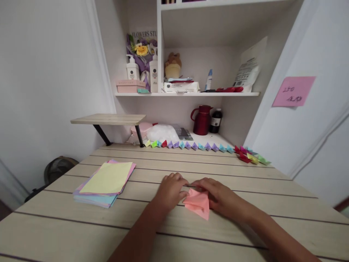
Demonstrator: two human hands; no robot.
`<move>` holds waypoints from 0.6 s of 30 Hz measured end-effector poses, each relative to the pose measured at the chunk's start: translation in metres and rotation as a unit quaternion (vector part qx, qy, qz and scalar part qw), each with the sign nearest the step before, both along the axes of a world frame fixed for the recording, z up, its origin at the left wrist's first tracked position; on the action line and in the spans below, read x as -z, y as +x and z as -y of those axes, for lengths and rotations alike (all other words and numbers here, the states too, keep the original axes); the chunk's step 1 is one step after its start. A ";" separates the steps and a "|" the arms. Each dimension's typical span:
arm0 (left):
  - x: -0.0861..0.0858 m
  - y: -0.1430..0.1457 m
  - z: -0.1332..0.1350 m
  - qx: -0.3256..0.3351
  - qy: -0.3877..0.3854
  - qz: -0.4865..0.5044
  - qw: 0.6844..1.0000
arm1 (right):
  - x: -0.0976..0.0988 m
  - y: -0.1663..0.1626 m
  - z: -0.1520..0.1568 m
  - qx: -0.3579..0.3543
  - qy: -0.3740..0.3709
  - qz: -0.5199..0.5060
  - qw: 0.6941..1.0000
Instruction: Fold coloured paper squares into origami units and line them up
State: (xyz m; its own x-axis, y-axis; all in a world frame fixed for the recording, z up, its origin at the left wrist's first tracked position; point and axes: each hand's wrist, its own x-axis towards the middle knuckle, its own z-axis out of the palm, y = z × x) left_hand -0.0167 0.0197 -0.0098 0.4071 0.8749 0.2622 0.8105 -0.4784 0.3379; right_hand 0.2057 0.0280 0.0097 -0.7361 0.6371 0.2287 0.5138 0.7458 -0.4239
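A partly folded pink paper piece [198,203] lay on the pale wooden slatted table [245,233], near the middle of its front edge, directly between the two hands. The left hand [171,191] pressed down on the paper's left corner with curled fingers, closed over it rather than spread. The right hand [218,196] lay flat-ish along the paper's right side, fingers bent onto its top edge, pinching or pressing the fold; how firmly could not be told. The paper's longest edge ran from the hands toward the front edge, its free point aimed at the person. Both hands touched it, neither clearly nearer.

Toward the left edge sat a stack of pastel coloured paper sheets [106,182], well apart from the left hand. Along the back edge stretched a row of small folded coloured paper shapes [191,145], ending in a loose cluster of them [251,156] near the back right corner. Nothing stood between hands and paper.
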 end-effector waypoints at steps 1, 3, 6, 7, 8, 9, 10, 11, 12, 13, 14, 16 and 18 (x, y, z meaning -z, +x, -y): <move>-0.001 0.000 0.000 0.000 -0.001 -0.006 1.000 | -0.001 0.003 -0.002 -0.010 -0.024 -0.019 0.999; -0.002 -0.001 -0.001 0.001 -0.005 -0.017 1.000 | -0.001 0.006 -0.004 -0.026 -0.048 -0.031 0.998; -0.005 -0.001 -0.001 -0.001 -0.007 -0.030 1.000 | 0.000 0.004 -0.007 -0.045 -0.043 -0.010 0.998; -0.006 -0.001 -0.002 0.000 -0.008 -0.034 0.999 | -0.001 0.003 -0.008 -0.052 -0.043 0.000 0.998; -0.006 -0.001 -0.002 0.001 -0.008 -0.037 0.999 | -0.003 0.002 -0.009 -0.061 -0.048 0.011 0.997; -0.007 -0.001 -0.003 0.003 -0.009 -0.040 0.999 | -0.006 0.003 -0.009 -0.070 -0.060 0.021 0.995; -0.007 -0.001 -0.004 0.007 -0.009 -0.043 0.999 | -0.010 0.004 -0.010 -0.081 -0.080 0.028 0.993; -0.007 -0.001 -0.004 0.012 -0.008 -0.045 0.999 | -0.016 0.007 -0.010 -0.089 -0.111 0.034 0.989; -0.007 -0.002 -0.005 0.017 -0.007 -0.047 0.999 | -0.022 0.010 -0.010 -0.090 -0.151 0.032 0.984; -0.007 -0.001 -0.006 0.023 -0.004 -0.049 0.999 | -0.028 0.013 -0.009 -0.093 -0.193 0.026 0.976; -0.006 -0.001 -0.007 0.029 0.000 -0.051 0.998 | -0.033 0.016 -0.009 -0.095 -0.228 0.020 0.969; -0.005 0.001 -0.009 0.039 0.011 -0.057 0.998 | -0.038 0.018 -0.010 -0.083 -0.259 -0.004 0.962; -0.004 0.005 -0.009 0.045 0.019 -0.069 0.996 | -0.034 0.014 -0.012 -0.032 -0.230 -0.048 0.971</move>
